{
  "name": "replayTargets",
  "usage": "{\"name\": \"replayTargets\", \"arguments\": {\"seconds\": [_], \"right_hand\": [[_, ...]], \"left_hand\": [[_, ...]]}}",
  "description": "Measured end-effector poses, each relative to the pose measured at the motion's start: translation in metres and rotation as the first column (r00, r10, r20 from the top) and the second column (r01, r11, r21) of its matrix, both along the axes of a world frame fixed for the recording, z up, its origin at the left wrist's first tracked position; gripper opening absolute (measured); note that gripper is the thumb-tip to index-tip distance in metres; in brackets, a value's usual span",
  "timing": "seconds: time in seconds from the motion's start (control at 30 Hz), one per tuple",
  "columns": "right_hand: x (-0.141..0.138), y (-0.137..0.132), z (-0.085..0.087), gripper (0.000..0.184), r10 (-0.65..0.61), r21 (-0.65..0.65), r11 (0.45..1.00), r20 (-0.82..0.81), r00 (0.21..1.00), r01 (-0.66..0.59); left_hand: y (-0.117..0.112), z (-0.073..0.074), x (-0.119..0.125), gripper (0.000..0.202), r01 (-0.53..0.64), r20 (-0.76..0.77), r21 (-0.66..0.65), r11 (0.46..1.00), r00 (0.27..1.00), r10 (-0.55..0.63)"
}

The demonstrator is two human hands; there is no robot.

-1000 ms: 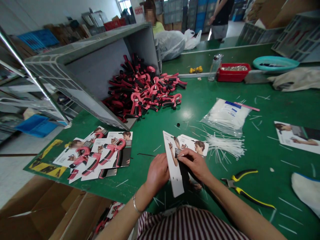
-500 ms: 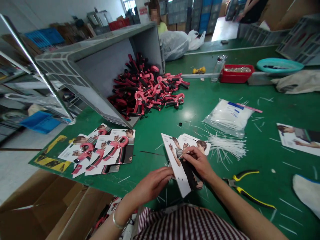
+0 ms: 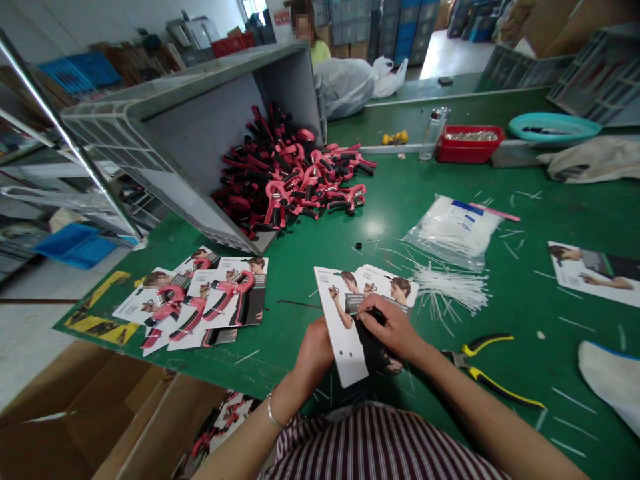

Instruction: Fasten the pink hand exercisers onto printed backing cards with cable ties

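My left hand (image 3: 316, 350) grips a printed packaging card (image 3: 336, 313) from its left edge, fingers hidden behind it. The card is tilted up, its picture side and several small holes facing me. My right hand (image 3: 390, 325) is closed in a pinch against the front of this card; whatever is between the fingertips is too small to make out. More printed cards (image 3: 404, 279) lie just behind. To the right are a loose bunch of white cable ties (image 3: 453, 288) and yellow-and-black cutting pliers (image 3: 467, 363).
A grey crate (image 3: 193, 133) on its side spills red-and-black hand grippers (image 3: 300, 177). Cards with hand grippers on them (image 3: 220, 300) lie at left. A bag of cable ties (image 3: 453, 230), a red tray (image 3: 470, 145) and a turquoise dish (image 3: 554, 127) are farther back. Another person stands behind.
The card has turned to face me more, and my left hand has shifted up behind its edge. My right fingertips have closed in against the card's front.
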State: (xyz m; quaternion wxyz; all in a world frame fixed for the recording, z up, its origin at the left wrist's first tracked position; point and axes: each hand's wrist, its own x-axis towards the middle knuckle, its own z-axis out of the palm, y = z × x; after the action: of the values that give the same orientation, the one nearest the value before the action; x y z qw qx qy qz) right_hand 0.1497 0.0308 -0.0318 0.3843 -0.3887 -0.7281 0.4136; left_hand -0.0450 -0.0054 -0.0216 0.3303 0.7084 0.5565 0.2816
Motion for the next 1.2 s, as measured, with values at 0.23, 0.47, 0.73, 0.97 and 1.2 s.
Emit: {"name": "replayTargets", "arguments": {"seconds": [0.23,0.47,0.73,0.97,1.2], "right_hand": [[-0.003,0.005,0.001,0.013,-0.013,-0.020,1.000,-0.041,0.999,0.012],[-0.003,0.008,0.002,0.029,0.077,0.012,0.997,-0.032,0.997,-0.077],[-0.003,0.006,0.003,0.029,0.100,0.007,0.995,-0.043,0.994,-0.100],[-0.007,0.006,0.002,0.031,0.111,-0.022,0.993,-0.063,0.992,-0.113],[-0.006,0.004,0.001,0.028,0.120,-0.019,0.992,-0.079,0.990,-0.122]], "left_hand": [[-0.007,0.005,0.001,0.010,-0.089,0.113,0.044,0.995,0.990,0.083],[0.001,0.005,0.001,0.013,-0.105,0.085,-0.072,0.992,0.990,0.111],[-0.002,0.004,-0.007,0.014,-0.111,0.124,-0.136,0.985,0.984,0.128],[0.001,0.003,-0.014,0.007,-0.127,0.130,-0.050,0.991,0.983,0.132],[0.003,-0.001,-0.026,0.014,-0.045,0.158,0.059,0.997,0.987,0.035]]}}
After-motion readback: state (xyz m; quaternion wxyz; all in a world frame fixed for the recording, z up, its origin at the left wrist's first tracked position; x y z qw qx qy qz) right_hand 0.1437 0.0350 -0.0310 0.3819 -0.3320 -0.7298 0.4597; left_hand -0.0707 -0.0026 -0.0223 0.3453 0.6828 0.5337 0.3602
